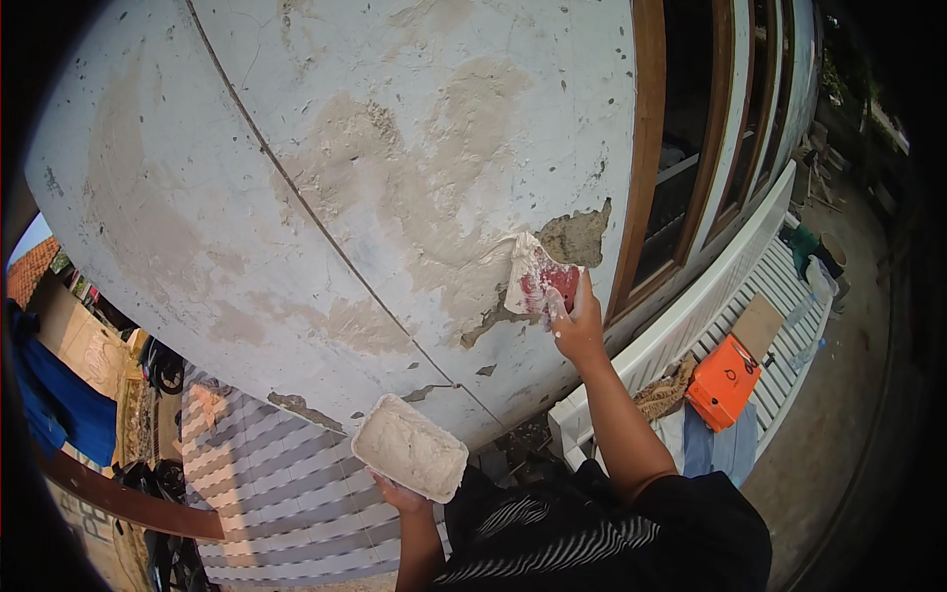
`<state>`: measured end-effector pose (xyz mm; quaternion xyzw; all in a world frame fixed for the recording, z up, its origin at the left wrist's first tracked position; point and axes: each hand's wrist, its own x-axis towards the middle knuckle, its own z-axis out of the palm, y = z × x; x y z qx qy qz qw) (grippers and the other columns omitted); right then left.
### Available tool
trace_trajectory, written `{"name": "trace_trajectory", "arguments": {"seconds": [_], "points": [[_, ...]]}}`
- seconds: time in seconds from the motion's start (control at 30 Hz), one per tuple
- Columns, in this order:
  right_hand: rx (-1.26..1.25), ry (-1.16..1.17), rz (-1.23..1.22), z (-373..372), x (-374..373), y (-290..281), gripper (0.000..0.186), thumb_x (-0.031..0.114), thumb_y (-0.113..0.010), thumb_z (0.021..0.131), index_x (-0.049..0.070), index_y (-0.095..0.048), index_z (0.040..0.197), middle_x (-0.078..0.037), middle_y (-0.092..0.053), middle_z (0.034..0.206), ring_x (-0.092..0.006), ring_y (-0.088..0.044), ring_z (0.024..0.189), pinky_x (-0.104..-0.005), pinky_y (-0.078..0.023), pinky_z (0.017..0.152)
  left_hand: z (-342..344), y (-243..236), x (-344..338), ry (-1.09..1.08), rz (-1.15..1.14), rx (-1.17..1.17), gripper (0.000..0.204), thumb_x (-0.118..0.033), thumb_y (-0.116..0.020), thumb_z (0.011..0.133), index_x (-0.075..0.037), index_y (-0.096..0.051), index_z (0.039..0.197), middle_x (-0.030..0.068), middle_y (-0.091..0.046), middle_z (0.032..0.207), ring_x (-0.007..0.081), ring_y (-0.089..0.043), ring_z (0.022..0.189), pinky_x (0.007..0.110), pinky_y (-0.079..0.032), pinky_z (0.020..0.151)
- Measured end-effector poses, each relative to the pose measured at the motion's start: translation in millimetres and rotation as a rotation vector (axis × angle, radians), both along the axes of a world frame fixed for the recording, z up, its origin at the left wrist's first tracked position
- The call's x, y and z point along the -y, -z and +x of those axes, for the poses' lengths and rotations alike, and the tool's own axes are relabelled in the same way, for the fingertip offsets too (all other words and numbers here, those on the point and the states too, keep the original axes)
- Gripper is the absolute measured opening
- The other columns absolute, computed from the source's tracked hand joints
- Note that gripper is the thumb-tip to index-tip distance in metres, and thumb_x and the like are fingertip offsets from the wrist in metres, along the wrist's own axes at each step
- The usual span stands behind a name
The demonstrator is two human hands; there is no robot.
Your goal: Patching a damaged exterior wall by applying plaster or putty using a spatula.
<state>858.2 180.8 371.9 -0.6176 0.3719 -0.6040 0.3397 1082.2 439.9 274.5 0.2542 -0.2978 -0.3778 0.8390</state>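
Observation:
My right hand (575, 321) grips a red putty knife (559, 283), its blade loaded with pale filler and pressed to the wall. The blade sits at the left edge of a bare grey patch (576, 237) where the paint is gone. A band of fresh, wet-looking filler (464, 259) runs leftward from the blade across the white wall (296, 59). Lower down, my left hand (402, 494) holds a shallow rectangular tub (372, 431) from beneath. Pale filler (414, 449) covers the inside of the tub. Most of the left fingers are hidden under it.
A cable (296, 197) runs diagonally down the wall. Brown window frames (646, 148) stand to the right. Beside them, a white slatted bench (789, 306) carries an orange bag (723, 383), cardboard (758, 326) and cloth. Patterned floor tiles (276, 493) and motorbikes (163, 365) lie to the left.

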Motion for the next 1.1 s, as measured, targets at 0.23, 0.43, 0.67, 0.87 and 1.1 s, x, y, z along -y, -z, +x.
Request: {"name": "trace_trajectory", "arguments": {"seconds": [0.23, 0.43, 0.67, 0.87, 1.1], "points": [[-0.131, 0.139, -0.098, 11, 0, 1, 0.034, 0.011, -0.054, 0.089, -0.01, -0.043, 0.113, -0.026, -0.062, 0.077, -0.0448, -0.062, 0.072, -0.0467, -0.049, 0.064, -6, -14, -1, 0.017, -0.049, 0.021, 0.071, -0.06, -0.03, 0.096, -0.014, -0.025, 0.148, 0.0128, -0.03, 0.151, 0.0378, -0.036, 0.134, 0.057, -0.033, 0.107], [-0.323, 0.045, -0.184, 40, -26, -8, 0.037, 0.012, -0.053, 0.089, -0.013, -0.043, 0.114, -0.03, -0.061, 0.087, -0.0478, -0.06, 0.076, -0.0502, -0.049, 0.067, -4, -6, -1, 0.035, -0.029, -0.045, 0.069, -0.059, -0.032, 0.096, -0.015, -0.025, 0.149, 0.0122, -0.029, 0.152, 0.0381, -0.035, 0.134, 0.059, -0.033, 0.107], [-0.215, 0.046, -0.137, 23, -20, 5, 0.041, 0.012, -0.052, 0.091, -0.016, -0.041, 0.119, -0.028, -0.063, 0.081, -0.0449, -0.063, 0.075, -0.0468, -0.05, 0.066, -4, -8, -5, -0.009, -0.009, -0.034, 0.07, -0.06, -0.032, 0.095, -0.016, -0.024, 0.149, 0.0114, -0.029, 0.152, 0.0383, -0.035, 0.134, 0.059, -0.033, 0.106], [0.044, 0.131, 0.054, 16, -2, -3, 0.036, 0.011, -0.051, 0.092, -0.013, -0.042, 0.117, -0.026, -0.062, 0.079, -0.045, -0.062, 0.071, -0.0468, -0.048, 0.064, -8, -19, -6, -0.034, 0.013, -0.004, 0.069, -0.06, -0.029, 0.096, -0.015, -0.025, 0.149, 0.012, -0.03, 0.151, 0.0378, -0.036, 0.134, 0.057, -0.034, 0.107], [-0.209, 0.077, -0.055, 68, -42, -9, 0.039, 0.014, -0.052, 0.091, -0.013, -0.04, 0.117, -0.032, -0.06, 0.083, -0.0504, -0.059, 0.077, -0.0508, -0.047, 0.066, -8, -16, -4, 0.009, -0.012, 0.054, 0.068, -0.058, -0.027, 0.097, -0.015, -0.024, 0.149, 0.0109, -0.029, 0.152, 0.0374, -0.035, 0.135, 0.056, -0.034, 0.107]]}}
